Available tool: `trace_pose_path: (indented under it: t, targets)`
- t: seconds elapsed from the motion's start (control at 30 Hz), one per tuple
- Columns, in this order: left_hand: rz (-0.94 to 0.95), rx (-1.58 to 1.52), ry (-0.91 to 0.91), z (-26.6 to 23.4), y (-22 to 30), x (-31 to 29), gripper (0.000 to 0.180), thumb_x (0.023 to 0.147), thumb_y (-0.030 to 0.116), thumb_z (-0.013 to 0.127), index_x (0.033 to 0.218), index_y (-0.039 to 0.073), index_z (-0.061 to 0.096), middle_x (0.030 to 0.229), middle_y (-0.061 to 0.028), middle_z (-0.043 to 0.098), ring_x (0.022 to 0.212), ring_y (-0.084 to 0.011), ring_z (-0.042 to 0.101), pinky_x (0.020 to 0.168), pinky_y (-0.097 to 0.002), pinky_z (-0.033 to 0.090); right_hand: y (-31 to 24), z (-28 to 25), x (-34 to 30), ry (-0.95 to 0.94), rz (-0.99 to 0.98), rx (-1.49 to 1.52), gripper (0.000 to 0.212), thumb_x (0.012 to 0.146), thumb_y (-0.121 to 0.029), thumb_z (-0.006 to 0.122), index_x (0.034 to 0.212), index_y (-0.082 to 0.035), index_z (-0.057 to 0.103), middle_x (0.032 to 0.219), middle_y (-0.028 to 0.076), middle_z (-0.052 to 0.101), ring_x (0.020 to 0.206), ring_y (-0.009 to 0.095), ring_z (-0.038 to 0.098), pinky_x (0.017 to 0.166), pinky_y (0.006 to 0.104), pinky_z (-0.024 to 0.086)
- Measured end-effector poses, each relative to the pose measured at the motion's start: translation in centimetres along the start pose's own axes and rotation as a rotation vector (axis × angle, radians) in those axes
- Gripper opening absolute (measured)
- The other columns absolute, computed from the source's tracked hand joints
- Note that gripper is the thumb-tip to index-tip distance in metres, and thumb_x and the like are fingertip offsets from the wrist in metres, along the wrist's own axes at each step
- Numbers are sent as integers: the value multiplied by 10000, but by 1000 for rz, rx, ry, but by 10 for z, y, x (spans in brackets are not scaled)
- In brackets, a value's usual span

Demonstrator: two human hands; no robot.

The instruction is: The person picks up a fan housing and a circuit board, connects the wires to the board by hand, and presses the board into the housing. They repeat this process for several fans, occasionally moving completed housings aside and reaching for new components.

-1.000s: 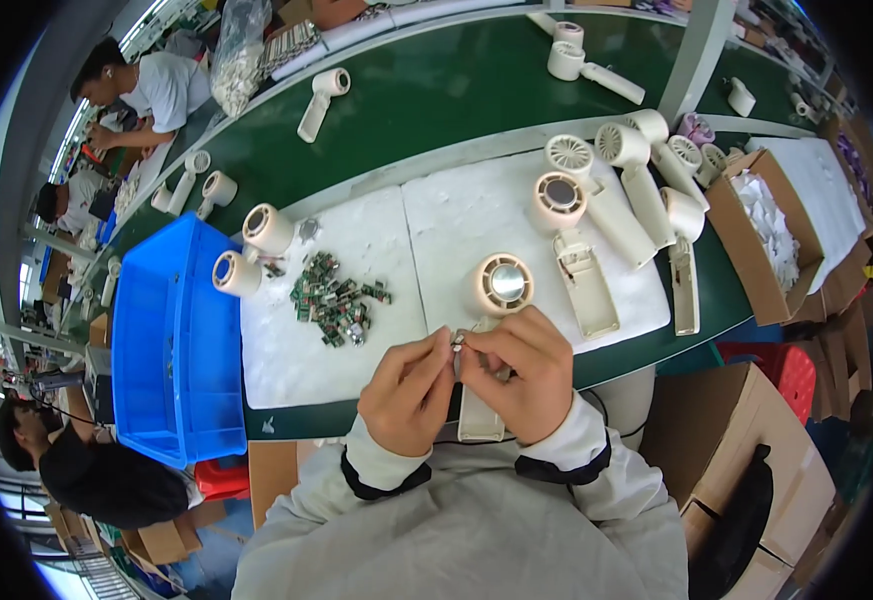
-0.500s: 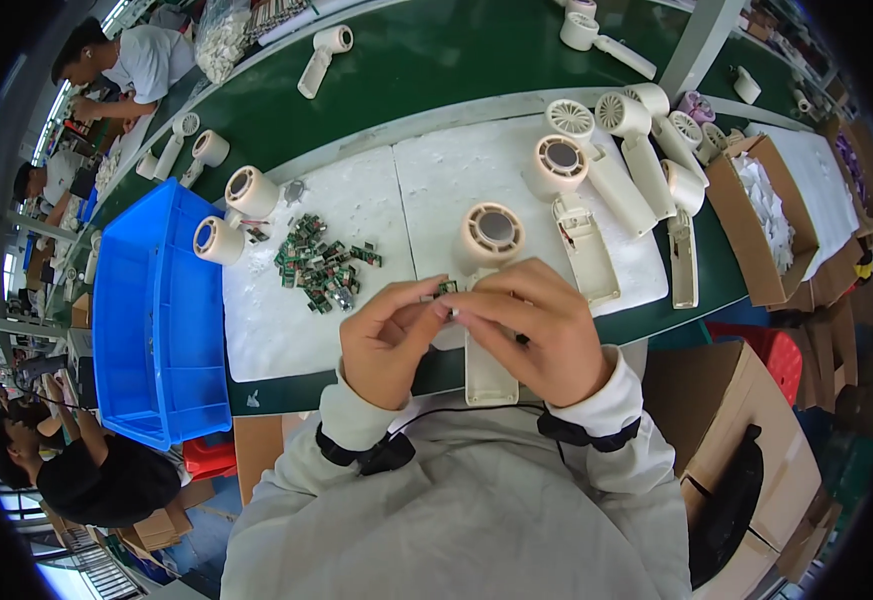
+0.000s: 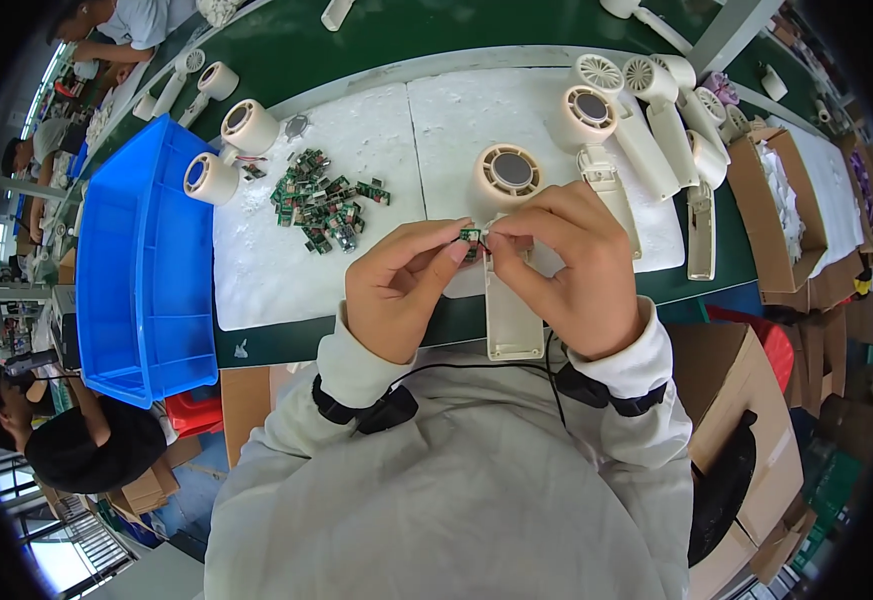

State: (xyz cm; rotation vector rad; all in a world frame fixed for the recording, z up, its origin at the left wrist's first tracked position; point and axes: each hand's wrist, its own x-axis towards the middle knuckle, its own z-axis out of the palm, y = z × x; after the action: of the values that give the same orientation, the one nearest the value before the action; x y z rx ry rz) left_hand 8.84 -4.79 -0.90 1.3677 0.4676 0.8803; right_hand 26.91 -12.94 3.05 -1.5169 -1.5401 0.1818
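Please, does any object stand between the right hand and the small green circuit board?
Nothing visible does. The left hand pinches the green circuit board; the right hand is close at its right side. Whether it touches the board is unclear.

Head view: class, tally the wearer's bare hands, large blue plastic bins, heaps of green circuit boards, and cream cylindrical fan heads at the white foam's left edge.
Bare left hand and right hand: 2
Blue bin: 1
Circuit-board heap: 1
Cream fan heads: 2
Total: 6
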Motion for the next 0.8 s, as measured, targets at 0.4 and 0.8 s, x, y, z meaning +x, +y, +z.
trace_pose_path:
  t: [0.4, 0.8]
  targets:
    - [103, 345, -27, 1, 8, -2, 261, 959, -54, 648, 1214, -29, 693, 1178, -160, 689, 1037, -200, 693, 899, -287, 562, 4, -8, 4, -84, -183, -60, 172, 742, 6, 779, 902, -18, 719, 859, 77, 655, 758, 240, 587, 663, 342, 483]
    - [450, 781, 156, 15, 5, -9, 339, 924, -107, 648, 1245, -12, 696, 1086, -170, 691, 908, -217, 712, 744, -289, 566, -3, 22, -1, 27, -137, -44, 210, 746, 20, 789, 942, 2, 717, 817, 76, 618, 751, 228, 600, 639, 324, 494]
